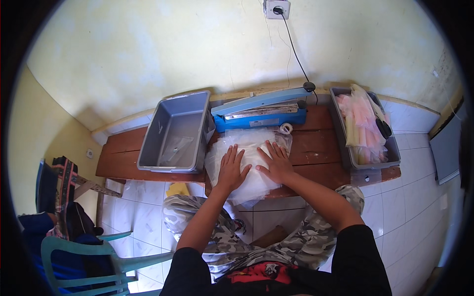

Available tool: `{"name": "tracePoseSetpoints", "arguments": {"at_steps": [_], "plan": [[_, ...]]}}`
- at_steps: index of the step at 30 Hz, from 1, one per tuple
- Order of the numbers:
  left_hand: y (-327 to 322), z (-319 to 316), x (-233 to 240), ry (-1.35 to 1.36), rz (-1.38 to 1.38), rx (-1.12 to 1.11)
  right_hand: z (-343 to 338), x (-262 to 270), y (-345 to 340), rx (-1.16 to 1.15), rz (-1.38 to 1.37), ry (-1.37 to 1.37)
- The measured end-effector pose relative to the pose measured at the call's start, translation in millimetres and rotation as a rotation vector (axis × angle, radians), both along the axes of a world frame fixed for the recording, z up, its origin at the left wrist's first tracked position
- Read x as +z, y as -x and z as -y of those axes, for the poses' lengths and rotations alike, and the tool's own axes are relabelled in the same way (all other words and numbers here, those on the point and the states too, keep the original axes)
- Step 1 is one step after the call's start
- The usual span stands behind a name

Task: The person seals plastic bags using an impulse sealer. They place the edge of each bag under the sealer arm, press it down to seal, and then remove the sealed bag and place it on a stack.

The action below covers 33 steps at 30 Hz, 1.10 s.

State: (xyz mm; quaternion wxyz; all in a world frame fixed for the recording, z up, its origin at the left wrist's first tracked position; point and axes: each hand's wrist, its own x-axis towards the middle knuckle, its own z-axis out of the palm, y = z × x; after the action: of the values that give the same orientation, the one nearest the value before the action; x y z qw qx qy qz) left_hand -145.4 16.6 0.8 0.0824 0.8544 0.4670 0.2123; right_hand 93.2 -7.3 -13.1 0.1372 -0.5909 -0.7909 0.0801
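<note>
A loose pile of clear plastic bags (244, 185) lies on the brown wooden table, its near side hanging over the front edge. My left hand (231, 168) rests flat on the pile, fingers spread. Beside it, my right hand (276, 162) presses palm down on the same bags, also with spread fingers. Neither hand grips anything. Just behind the pile stands a blue impulse heat sealer (261, 120), its light blue lever (264, 100) raised at an angle. A roll of white tape (286, 128) touches the bags near the sealer's front right.
A grey plastic tub (142, 157) with a few clear bags stands left. The right grey tub (370, 165) holds pink and yellow-green filled bags (359, 125) and black-handled scissors (383, 127). A power cord (292, 48) runs to the wall socket. A green plastic chair (79, 246) stands lower left.
</note>
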Motion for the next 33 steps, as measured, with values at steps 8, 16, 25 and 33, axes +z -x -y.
{"name": "tracePoseSetpoints", "arguments": {"at_steps": [8, 16, 25, 33], "plan": [[3.0, 28.5, 46.6, 0.384, -0.572, -0.088, -6.6, -9.5, 29.0, -0.034, -0.013, -0.121], [7.0, 6.5, 55.2, 0.482, -0.337, 0.259, 16.3, 8.2, 23.9, -0.228, -0.162, -0.219], [2.7, 14.2, 21.8, 0.496, -0.029, 0.423, 27.8, 43.5, -22.4, -0.160, -0.272, 0.253], [-5.8, -19.1, -1.1, 0.305, 0.172, 0.283, 25.9, 20.7, -10.4, -0.256, -0.074, 0.006]]}}
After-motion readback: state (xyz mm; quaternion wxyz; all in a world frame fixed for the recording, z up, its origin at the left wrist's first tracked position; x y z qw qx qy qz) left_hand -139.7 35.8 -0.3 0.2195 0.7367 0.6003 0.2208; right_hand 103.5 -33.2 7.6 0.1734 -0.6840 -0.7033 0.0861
